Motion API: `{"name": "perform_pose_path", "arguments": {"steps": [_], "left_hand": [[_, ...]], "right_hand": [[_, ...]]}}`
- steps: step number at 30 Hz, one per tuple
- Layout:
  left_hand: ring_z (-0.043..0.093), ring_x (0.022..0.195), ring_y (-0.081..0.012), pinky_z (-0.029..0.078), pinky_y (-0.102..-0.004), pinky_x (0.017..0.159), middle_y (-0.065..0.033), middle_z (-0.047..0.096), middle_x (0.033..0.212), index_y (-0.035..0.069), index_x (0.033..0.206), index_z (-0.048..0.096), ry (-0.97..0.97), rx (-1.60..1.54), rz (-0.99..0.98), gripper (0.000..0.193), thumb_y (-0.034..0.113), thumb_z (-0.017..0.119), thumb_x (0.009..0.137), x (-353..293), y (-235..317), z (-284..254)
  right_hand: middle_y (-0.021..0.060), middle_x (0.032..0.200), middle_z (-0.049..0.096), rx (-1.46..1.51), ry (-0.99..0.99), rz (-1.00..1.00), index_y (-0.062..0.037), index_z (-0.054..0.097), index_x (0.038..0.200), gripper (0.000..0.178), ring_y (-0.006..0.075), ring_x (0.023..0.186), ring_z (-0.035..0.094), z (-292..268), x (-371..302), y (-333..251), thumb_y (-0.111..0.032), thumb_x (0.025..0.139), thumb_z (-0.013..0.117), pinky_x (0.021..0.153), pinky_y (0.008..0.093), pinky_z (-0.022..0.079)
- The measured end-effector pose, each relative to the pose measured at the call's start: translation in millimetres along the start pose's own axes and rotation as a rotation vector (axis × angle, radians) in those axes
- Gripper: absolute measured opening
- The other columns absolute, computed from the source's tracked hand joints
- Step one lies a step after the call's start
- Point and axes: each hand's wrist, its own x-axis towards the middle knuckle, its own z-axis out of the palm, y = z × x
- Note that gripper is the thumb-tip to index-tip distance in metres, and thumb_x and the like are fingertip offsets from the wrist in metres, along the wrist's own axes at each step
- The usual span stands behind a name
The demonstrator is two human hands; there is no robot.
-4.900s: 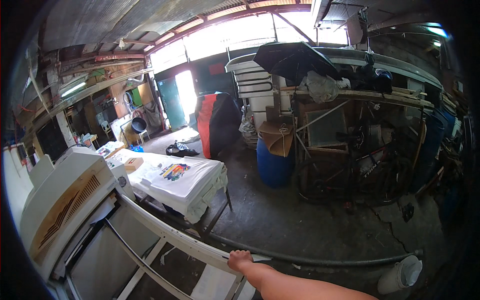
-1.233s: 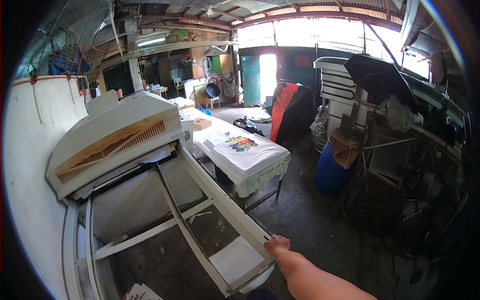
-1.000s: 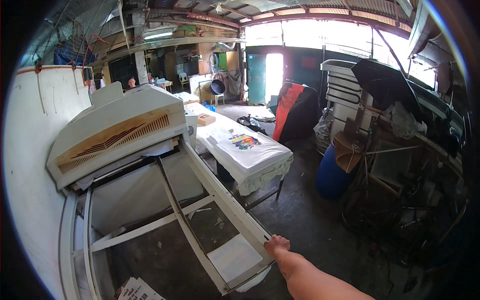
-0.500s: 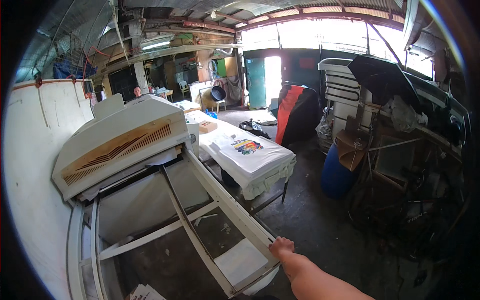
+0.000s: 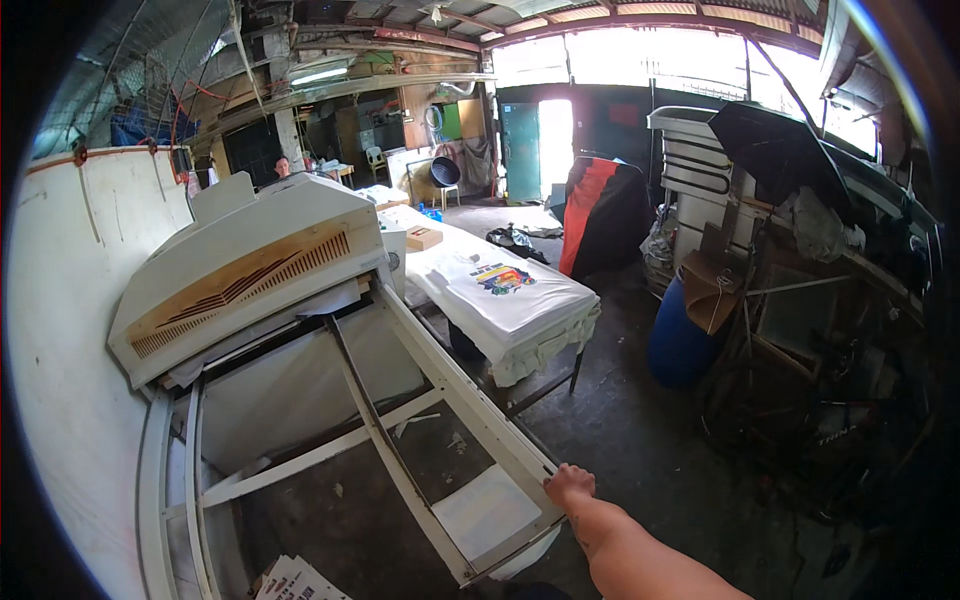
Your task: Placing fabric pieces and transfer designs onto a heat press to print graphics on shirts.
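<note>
My right hand (image 5: 571, 484) is closed over the near right corner of a long cream metal frame (image 5: 505, 445), and its forearm reaches in from the lower right. Crossbars and a dark middle bar run through this open frame. At the frame's far end stands a cream machine hood (image 5: 250, 270) with a slotted, rust-brown front panel. A white sheet (image 5: 487, 512) lies low inside the frame near my hand. Printed papers (image 5: 298, 583) show at the bottom edge. My left hand is out of view.
A table right of the frame carries stacked white shirts (image 5: 530, 310), the top one printed in colour, and a cardboard box (image 5: 424, 237). Further right stand a blue drum (image 5: 680, 335), a red-and-black covered object (image 5: 605, 215) and dark clutter. A person (image 5: 283, 166) is behind the hood.
The view has shifted slightly, so the room sits a little lower and further right, and more of the printed papers shows. My right hand keeps its hold on the frame corner.
</note>
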Motion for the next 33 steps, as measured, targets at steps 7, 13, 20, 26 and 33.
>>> {"name": "perform_pose_path", "arguments": {"steps": [7,13,20,26,33], "left_hand": [[0.059,0.095,-0.0269,0.046,-0.0379,0.082,-0.0152,0.062,0.103,0.005,0.102,0.061,-0.008,0.023,0.031,0.020,0.014,0.059,0.085,7.3,-4.4,-7.6],[0.059,0.095,-0.0268,0.046,-0.0378,0.082,-0.0150,0.062,0.103,0.005,0.101,0.061,-0.017,0.048,0.034,0.019,0.015,0.059,0.085,2.9,-5.4,-18.1],[0.059,0.095,-0.0266,0.046,-0.0377,0.082,-0.0148,0.062,0.103,0.005,0.101,0.062,-0.014,0.054,0.056,0.019,0.015,0.059,0.085,2.9,-8.7,-20.7],[0.059,0.095,-0.0265,0.046,-0.0376,0.081,-0.0147,0.063,0.103,0.006,0.100,0.062,-0.023,0.065,0.073,0.018,0.015,0.058,0.085,4.8,-10.2,-24.2],[0.059,0.095,-0.0263,0.046,-0.0375,0.081,-0.0145,0.063,0.103,0.006,0.100,0.062,-0.041,0.090,0.092,0.017,0.015,0.058,0.085,7.5,-10.2,-33.6]], "right_hand": [[0.0136,0.106,0.065,0.029,0.037,0.013,-0.0072,0.064,0.104,0.044,0.0302,0.099,0.063,4.3,2.1,2.5,-0.043,0.079,0.058,0.086,0.0394,0.048],[0.0144,0.107,0.065,0.013,0.036,-0.013,-0.0070,0.064,0.104,0.043,0.0299,0.099,0.063,-1.4,4.7,0.8,-0.042,0.079,0.056,0.086,0.0391,0.048],[0.0136,0.106,0.065,0.017,0.039,-0.004,-0.0074,0.064,0.103,0.043,0.0287,0.099,0.063,6.3,2.0,2.7,-0.042,0.079,0.057,0.086,0.0387,0.049],[0.0131,0.106,0.065,0.019,0.033,-0.005,-0.0082,0.064,0.104,0.043,0.0285,0.099,0.063,2.0,0.1,1.3,-0.042,0.079,0.058,0.086,0.0385,0.049],[0.0141,0.104,0.066,0.027,0.045,-0.017,-0.0080,0.066,0.101,0.041,0.0297,0.098,0.064,-0.7,-0.7,1.4,-0.041,0.078,0.058,0.085,0.0385,0.049]]}}
